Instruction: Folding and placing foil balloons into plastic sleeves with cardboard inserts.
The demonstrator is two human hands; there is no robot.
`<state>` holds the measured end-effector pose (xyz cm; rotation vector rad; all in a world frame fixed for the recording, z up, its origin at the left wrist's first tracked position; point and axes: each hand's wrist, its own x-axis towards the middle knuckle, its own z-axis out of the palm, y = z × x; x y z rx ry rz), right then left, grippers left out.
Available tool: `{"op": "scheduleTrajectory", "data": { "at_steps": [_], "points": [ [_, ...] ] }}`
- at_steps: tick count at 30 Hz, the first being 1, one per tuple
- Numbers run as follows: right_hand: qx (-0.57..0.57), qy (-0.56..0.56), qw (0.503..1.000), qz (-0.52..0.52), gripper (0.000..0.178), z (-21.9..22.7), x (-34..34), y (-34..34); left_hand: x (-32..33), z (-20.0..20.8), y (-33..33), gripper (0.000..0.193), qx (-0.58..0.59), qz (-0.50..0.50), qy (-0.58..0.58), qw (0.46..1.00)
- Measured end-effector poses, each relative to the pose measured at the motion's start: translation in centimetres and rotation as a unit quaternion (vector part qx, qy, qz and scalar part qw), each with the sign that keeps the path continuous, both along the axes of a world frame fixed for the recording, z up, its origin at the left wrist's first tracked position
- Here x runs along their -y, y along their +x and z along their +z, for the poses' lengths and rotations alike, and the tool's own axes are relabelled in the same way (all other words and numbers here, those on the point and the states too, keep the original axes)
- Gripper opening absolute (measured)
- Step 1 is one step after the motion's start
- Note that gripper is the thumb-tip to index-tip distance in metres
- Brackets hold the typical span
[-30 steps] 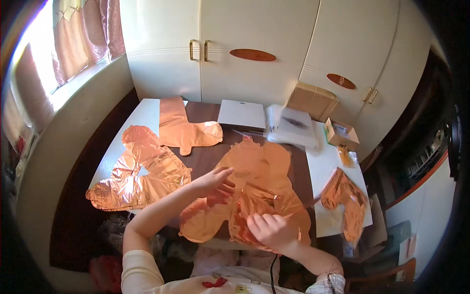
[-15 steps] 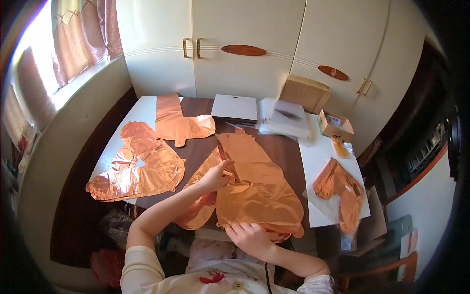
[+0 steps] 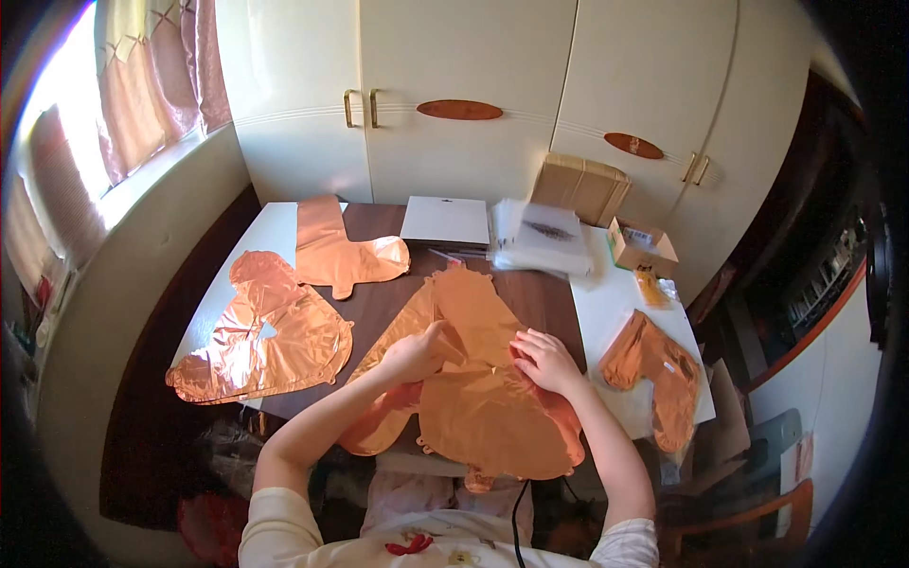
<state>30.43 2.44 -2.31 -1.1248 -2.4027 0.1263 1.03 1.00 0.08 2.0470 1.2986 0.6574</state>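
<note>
Left grip [image 3: 414, 352] pinches a fold of the copper foil balloon [image 3: 483, 398] at the table [image 3: 606, 293] edge; right grip [image 3: 547, 360] presses flat, unclosed; I judge folding underway; next needs a firm crease.

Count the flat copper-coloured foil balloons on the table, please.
4. One foil balloon lies under both hands, one heart-shaped at the left edge, one at the back left, one crumpled at the right edge. More may be hidden underneath.
</note>
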Motion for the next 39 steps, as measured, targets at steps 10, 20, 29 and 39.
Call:
{"op": "scheduleTrajectory", "data": {
  "at_steps": [10,20,29,39],
  "points": [
    [0.013,0.001,1.000,-0.012,0.034,-0.1,0.1,-0.3,-0.3,-0.3,0.3,0.057,-0.230,-0.165,0.272,0.920],
    [0.033,0.013,0.999,-0.033,0.033,-0.1,0.4,-0.3,-0.1,-1.7,0.4,0.074,-0.270,-0.172,0.248,0.915],
    [0.054,-0.013,0.997,-0.044,0.034,0.3,0.3,-0.6,0.1,-1.1,0.4,0.074,-0.278,-0.185,0.248,0.909],
    [0.028,-0.034,0.992,-0.115,0.039,1.0,-0.7,-0.6,-0.3,-1.7,0.1,0.078,-0.285,-0.184,0.256,0.905]
  ]
}}
